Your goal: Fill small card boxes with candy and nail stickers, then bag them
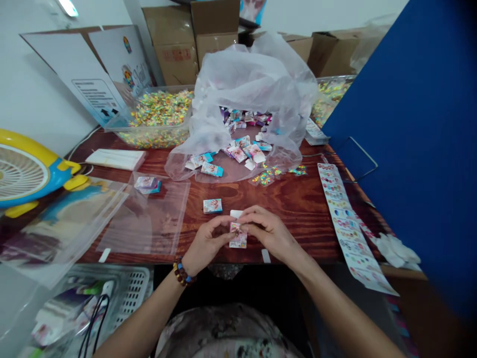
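Observation:
On the front part of the table, a small printed cardboard box (238, 241) lies between my hands, its white flap (236, 214) open away from me. My left hand (208, 241) pinches the box's left side with thumb and forefinger. From the right, my right hand (268, 228) closes its fingertips over the open end. Something small and colourful shows at the fingertips, too small to make out. Just beyond my left hand is another small box (212, 206), in blue and white. A stack of small boxes (148, 184) rests farther left on clear plastic.
A large translucent bag (257, 74) spills small boxes at the back. Small packets of colourful pieces (266, 176) lie before it. A clear bin (149, 134) holds many more. A yellow-blue fan (33, 169) stands left; a sticker strip (346, 223) and a blue panel (410, 149) are right.

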The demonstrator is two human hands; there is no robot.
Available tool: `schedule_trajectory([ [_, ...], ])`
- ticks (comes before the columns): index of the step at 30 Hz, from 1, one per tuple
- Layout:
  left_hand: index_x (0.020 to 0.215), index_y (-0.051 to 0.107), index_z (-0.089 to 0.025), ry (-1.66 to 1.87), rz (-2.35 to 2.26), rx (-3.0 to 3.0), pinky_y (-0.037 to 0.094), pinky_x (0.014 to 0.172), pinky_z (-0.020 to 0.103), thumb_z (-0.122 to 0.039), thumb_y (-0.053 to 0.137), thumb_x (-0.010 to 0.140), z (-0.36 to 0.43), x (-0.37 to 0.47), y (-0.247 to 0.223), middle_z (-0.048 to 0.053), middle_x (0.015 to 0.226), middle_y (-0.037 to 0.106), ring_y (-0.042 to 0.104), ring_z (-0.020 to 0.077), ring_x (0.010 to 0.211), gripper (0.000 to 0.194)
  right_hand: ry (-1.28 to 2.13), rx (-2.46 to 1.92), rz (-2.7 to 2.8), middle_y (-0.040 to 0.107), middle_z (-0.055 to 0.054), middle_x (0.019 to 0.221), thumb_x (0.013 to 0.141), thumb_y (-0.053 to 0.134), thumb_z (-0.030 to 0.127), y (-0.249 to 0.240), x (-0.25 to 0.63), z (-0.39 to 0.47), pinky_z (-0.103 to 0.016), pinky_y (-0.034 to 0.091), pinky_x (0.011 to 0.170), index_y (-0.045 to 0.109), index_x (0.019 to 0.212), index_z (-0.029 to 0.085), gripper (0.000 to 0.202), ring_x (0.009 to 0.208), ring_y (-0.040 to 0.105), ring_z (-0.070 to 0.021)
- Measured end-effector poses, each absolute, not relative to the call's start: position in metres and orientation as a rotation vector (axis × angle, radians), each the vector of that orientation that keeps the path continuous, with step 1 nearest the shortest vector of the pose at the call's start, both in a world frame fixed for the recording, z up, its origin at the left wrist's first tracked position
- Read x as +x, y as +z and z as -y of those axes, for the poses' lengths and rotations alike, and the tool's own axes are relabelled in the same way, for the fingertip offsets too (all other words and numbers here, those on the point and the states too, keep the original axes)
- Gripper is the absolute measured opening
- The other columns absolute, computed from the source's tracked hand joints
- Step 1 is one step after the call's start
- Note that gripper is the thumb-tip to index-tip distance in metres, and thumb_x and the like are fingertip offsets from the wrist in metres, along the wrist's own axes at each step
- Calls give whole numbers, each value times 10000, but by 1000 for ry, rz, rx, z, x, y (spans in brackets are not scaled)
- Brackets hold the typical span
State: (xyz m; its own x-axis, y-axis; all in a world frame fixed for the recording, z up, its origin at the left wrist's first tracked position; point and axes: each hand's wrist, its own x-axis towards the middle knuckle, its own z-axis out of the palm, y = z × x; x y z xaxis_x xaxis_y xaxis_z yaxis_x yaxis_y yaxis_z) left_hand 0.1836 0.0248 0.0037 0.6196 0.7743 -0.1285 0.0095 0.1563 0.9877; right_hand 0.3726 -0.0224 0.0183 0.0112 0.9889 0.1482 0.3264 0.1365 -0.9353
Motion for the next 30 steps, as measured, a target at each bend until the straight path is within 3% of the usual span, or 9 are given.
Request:
schedule_trajectory([
  [4, 1073, 643, -173, 722, -824, 1230, 511, 802, 286, -283, 713, 777, -13, 178, 7, 38, 962, 697, 634, 161, 857, 324, 853, -1420, 1296, 643, -46, 935, 832, 636, 329, 9, 366, 34, -263, 476, 678, 674, 953, 213, 172, 780, 611, -171],
  [8, 1071, 652, -187, 736, -799, 1253, 512, 860, 307, -274, 688, 799, -9, 178, 11, 45, 1048, 700, 642, 179, 936, 288, 934, -1406, 1359, 680, -44, 930, 833, 656, 373, 1, 358, 41, -280, 490, 736, 666, 1019, 224, 238, 832, 633, -195],
  [14, 1054, 639, -183, 733, -763, 1236, 516, 809, 294, -294, 694, 798, -7, 179, 8, 39, 976, 697, 643, 168, 871, 284, 875, -1308, 1480, 657, -48, 847, 884, 599, 355, 7, 357, 35, -284, 486, 716, 690, 896, 215, 167, 787, 618, -180],
  [19, 1028, 641, -173, 662, -735, 1311, 499, 789, 286, -300, 685, 809, -6, 176, 7, 32, 910, 684, 629, 161, 835, 257, 803, -1267, 1603, 653, -71, 938, 899, 575, 309, 12, 361, 37, -284, 491, 744, 701, 825, 207, 178, 860, 631, -186],
  [25, 1007, 573, -188, 692, -730, 1316, 480, 806, 259, -267, 644, 851, 1, 178, 12, 19, 956, 647, 611, 137, 874, 190, 819, -1349, 1576, 689, -69, 999, 908, 561, 277, 17, 361, 47, -293, 491, 786, 653, 1076, 234, 196, 892, 644, -193],
  [30, 994, 494, -207, 684, -751, 1359, 478, 776, 255, -257, 647, 847, 4, 175, 12, 7, 943, 609, 598, 127, 847, 218, 1052, -1341, 1503, 704, -48, 865, 895, 555, 325, 30, 366, 37, -282, 486, 744, 674, 785, 200, 205, 810, 644, -184],
])
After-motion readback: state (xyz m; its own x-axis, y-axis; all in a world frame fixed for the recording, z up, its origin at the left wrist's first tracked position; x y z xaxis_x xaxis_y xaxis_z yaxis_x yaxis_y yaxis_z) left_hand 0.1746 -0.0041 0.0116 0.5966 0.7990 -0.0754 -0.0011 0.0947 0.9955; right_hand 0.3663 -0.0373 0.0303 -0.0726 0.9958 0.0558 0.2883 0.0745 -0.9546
